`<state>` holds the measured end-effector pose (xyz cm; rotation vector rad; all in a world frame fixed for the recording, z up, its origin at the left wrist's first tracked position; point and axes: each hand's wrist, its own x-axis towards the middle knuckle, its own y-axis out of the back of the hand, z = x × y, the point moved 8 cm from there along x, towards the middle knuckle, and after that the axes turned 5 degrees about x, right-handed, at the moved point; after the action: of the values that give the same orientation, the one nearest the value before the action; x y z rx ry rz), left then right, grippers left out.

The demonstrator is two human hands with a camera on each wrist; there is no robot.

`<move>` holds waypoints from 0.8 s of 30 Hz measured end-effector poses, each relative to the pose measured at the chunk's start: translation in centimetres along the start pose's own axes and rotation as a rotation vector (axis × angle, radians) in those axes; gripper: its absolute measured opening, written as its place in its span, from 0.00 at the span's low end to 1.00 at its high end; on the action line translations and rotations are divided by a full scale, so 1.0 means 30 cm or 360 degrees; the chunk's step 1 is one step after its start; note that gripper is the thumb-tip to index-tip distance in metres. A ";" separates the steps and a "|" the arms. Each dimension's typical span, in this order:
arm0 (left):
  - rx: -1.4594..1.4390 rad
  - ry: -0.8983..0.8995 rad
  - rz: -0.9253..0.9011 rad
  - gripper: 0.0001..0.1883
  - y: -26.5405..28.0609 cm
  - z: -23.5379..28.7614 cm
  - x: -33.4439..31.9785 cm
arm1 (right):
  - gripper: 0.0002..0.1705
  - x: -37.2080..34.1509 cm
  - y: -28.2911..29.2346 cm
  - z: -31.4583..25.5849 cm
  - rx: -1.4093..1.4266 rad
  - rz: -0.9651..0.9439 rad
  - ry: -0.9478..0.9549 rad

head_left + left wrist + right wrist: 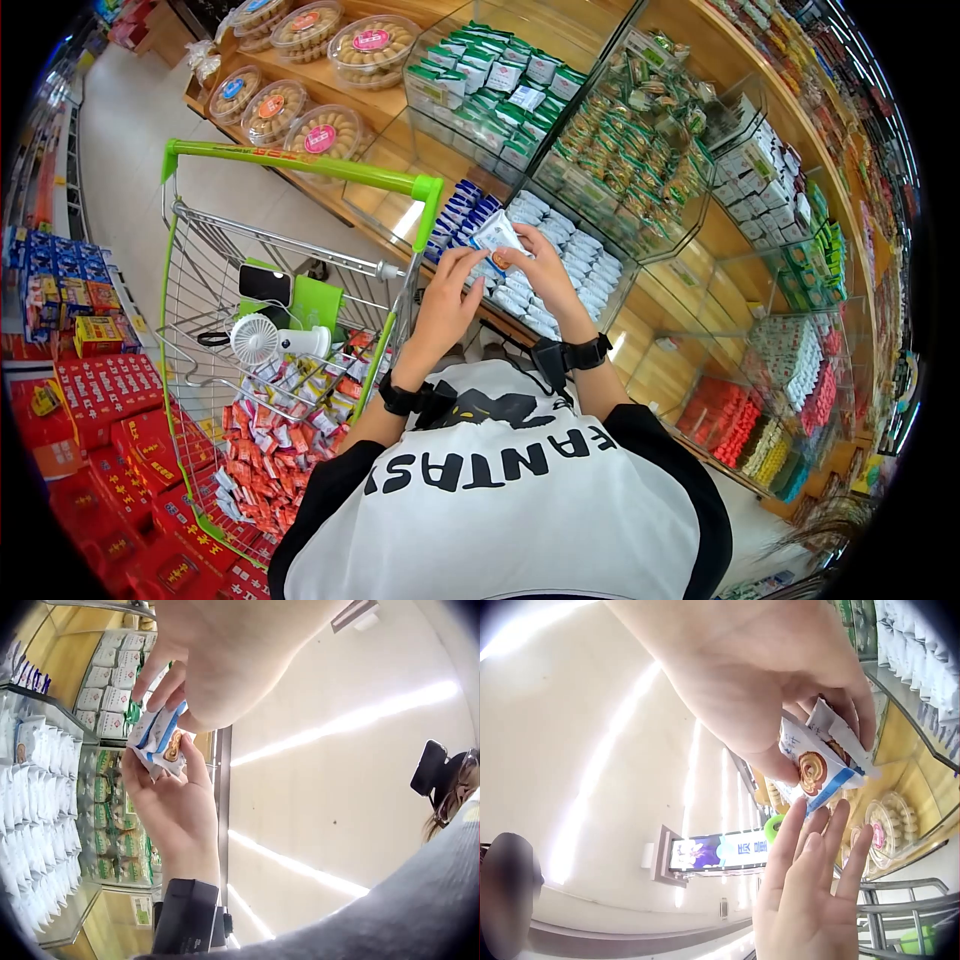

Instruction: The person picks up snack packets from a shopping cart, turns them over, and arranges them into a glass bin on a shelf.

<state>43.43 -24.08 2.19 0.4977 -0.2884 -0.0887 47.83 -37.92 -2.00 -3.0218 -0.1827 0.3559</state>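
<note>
A white-and-blue cookie packet (497, 238) with a swirled cookie printed on it is held over the clear bins. My right hand (543, 272) pinches it between thumb and fingers; in the right wrist view the thumb lies beside the cookie picture (811, 771). Another printed white face (838, 735) shows behind that picture, under the right fingers. My left hand (448, 308) is at the packet's other side, its fingers fairly straight and the fingertips right at the lower edge. Below the hands, similar white packets (585, 262) stand in rows in a bin.
To the left stands a green-framed shopping cart (300, 165) with red-wrapped sweets (265, 460), a small white fan (255, 340) and a phone (266, 285). Blue packets (458, 215), green-and-white packets (505, 75) and round cookie tubs (375, 48) fill the shelf. Red boxes (110, 390) are stacked far left.
</note>
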 end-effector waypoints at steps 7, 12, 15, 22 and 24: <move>0.0039 0.0006 -0.0079 0.17 -0.047 -0.021 0.021 | 0.27 0.092 0.049 0.060 -0.0241 -0.0095 0.0172; 0.0130 0.0091 -0.0243 0.16 -0.098 -0.103 0.007 | 0.25 0.109 0.027 0.085 -0.0339 -0.0179 0.0043; 0.0195 0.0167 -0.0385 0.16 -0.162 -0.204 -0.028 | 0.27 0.158 0.029 0.197 -0.0576 -0.0211 0.0309; 0.0139 0.0137 -0.0463 0.14 -0.190 -0.229 -0.044 | 0.26 0.183 0.043 0.240 -0.0825 -0.0098 0.0430; 0.0134 0.0164 -0.0476 0.14 -0.189 -0.230 -0.044 | 0.24 0.167 0.039 0.211 -0.0911 -0.0122 0.0403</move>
<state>44.12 -25.67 -6.67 0.6245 -0.1154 -0.3422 51.30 -37.94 -9.38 -3.5604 -0.4470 -0.1148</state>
